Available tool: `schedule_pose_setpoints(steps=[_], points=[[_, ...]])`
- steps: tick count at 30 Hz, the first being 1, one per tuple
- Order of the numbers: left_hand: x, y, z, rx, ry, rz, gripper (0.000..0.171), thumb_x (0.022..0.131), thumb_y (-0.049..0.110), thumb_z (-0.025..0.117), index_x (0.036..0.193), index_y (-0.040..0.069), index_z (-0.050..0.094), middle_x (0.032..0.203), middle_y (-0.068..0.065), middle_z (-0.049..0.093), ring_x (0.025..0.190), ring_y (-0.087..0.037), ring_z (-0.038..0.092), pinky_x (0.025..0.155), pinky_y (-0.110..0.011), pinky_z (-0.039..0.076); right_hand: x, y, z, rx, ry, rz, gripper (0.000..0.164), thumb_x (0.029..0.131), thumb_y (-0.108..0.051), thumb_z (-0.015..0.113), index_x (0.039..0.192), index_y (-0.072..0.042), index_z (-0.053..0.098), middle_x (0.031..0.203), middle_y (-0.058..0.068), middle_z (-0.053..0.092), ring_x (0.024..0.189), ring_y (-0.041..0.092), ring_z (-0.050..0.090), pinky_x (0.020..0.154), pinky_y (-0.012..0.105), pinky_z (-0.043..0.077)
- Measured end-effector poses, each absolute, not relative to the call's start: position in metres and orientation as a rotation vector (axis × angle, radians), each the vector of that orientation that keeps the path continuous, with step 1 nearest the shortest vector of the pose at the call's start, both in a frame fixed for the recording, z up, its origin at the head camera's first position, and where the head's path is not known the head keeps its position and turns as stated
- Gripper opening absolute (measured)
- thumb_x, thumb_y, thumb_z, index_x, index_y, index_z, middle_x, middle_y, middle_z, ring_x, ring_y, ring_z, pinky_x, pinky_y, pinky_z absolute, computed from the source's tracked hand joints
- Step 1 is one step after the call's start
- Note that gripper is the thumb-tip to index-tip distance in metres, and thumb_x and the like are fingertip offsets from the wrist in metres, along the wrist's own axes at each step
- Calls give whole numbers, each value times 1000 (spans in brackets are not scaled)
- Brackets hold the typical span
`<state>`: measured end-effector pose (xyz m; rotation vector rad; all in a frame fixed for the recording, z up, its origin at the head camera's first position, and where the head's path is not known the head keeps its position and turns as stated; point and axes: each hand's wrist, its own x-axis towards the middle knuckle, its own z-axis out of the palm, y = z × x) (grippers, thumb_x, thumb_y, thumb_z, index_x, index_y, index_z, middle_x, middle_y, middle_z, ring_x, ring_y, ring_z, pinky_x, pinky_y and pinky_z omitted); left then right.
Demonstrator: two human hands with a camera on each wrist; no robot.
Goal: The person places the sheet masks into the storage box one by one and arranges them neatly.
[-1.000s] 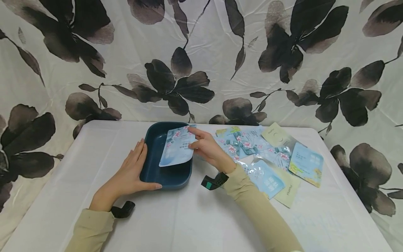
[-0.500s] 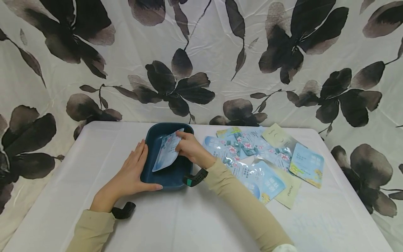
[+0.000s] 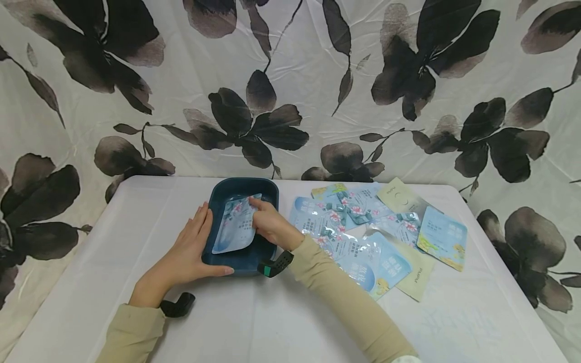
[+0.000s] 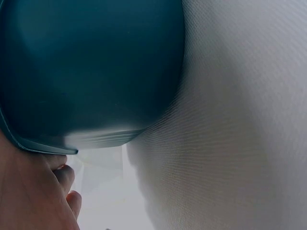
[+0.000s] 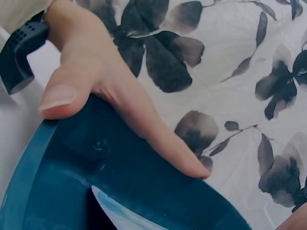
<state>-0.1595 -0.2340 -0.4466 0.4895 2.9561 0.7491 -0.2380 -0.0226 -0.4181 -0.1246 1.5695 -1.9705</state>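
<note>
A dark teal rectangular bin [image 3: 268, 185] stands on the white table. My left hand [image 3: 190, 252] rests along its left side with straight fingers, the thumb lying across the near rim; the right wrist view also shows this left hand [image 5: 110, 86] on the rim. Inside the bin, my right hand [image 3: 272, 222] pinches the right edge of a light blue floral sheet mask packet [image 3: 233, 227], which slants over the bin's floor. The left wrist view is filled mostly by the bin's outer wall [image 4: 96, 72]. Only a corner of the packet [image 5: 129, 218] appears in the right wrist view.
To the right of the bin lies a loose, overlapping pile of sheet mask packets [image 3: 354, 254], blue and pale yellow-green. One blue packet [image 3: 442, 237] lies at the pile's right end. A floral cloth [image 3: 181, 75] hangs behind the table's far edge.
My right hand has moved left and down into the bin with the packet, uncovering more of the pile's left side. The left hand stays in place on the bin.
</note>
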Motion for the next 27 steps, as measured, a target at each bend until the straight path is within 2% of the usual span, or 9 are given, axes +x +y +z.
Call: schedule_pose_setpoints(steps=[4,10,15,19,22,27], points=[[-159,-234,-447,493,2958,758,142,65,71,79,157,-2,-3,165,-12,-16,150,-38,-9,117,-62,2,-236,-22,-420,-159,1572,-1958,84,80,29,27,157,0,15,157,21,28,138,33,38,110,44,35],[-159,-234,-449,502,2957,765,142,66,70,79,156,-3,-2,164,-13,-16,150,-37,-10,117,-61,2,-235,-25,-423,-153,1591,-1947,84,79,29,27,157,1,16,158,21,25,142,31,32,108,39,33],[-158,-234,-449,500,2960,755,142,66,69,80,156,-4,-1,164,-14,-15,150,-38,-9,117,-62,3,-232,-27,-422,-75,1666,-1923,72,88,17,37,156,0,23,163,16,14,149,30,14,119,47,16],[-158,-234,-449,490,2967,737,142,65,71,79,156,-3,-2,164,-14,-15,150,-40,-7,115,-66,5,-230,-26,-417,-16,1686,-1945,65,93,8,42,155,-2,26,164,14,7,151,30,3,120,52,8],[-158,-234,-448,473,2962,732,142,66,72,78,157,-2,-2,164,-13,-16,149,-43,-6,114,-69,7,-231,-24,-413,-8,1660,-1966,64,95,5,44,156,-2,25,164,13,8,150,30,5,120,51,8],[-157,-232,-447,448,2956,732,142,66,70,79,157,-1,-3,164,-12,-17,149,-44,-6,113,-69,6,-231,-17,-402,-27,1686,-1938,63,96,-1,50,155,0,27,162,14,15,147,29,16,121,50,11]])
